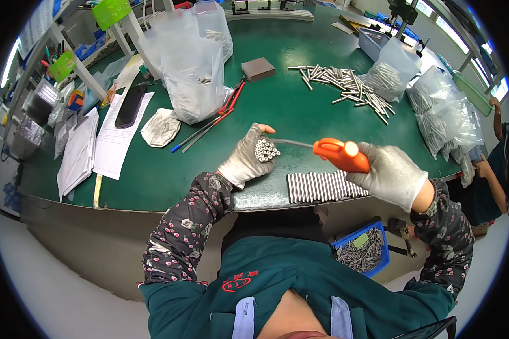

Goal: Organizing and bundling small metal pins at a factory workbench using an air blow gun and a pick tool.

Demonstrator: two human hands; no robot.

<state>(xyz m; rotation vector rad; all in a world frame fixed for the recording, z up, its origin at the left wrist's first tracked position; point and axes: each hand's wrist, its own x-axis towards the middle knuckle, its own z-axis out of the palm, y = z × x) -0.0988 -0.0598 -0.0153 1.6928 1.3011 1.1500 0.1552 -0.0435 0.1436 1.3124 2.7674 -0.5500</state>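
My left hand (244, 158), in a pale work glove, is closed around a bundle of metal pins (267, 151), their round ends facing up and showing holes or recesses. My gloved right hand (395, 175) grips an orange air blow gun (340, 155). Its thin metal nozzle (291, 142) points left, with the tip close to the pin ends. Below and between my hands, a row of metal pins (322, 187) lies side by side along the table's near edge. My right hand hangs over the row's right end.
Loose pins (350, 86) are heaped on the green table (288, 113). Bags of pins (444, 110) stand right, more bags (189, 73) back left. A grey block (258, 69), red-handled tool (232, 101), cloth (160, 128), phone (130, 106) and papers lie around. A blue bin (363, 251) sits below; someone stands far right.
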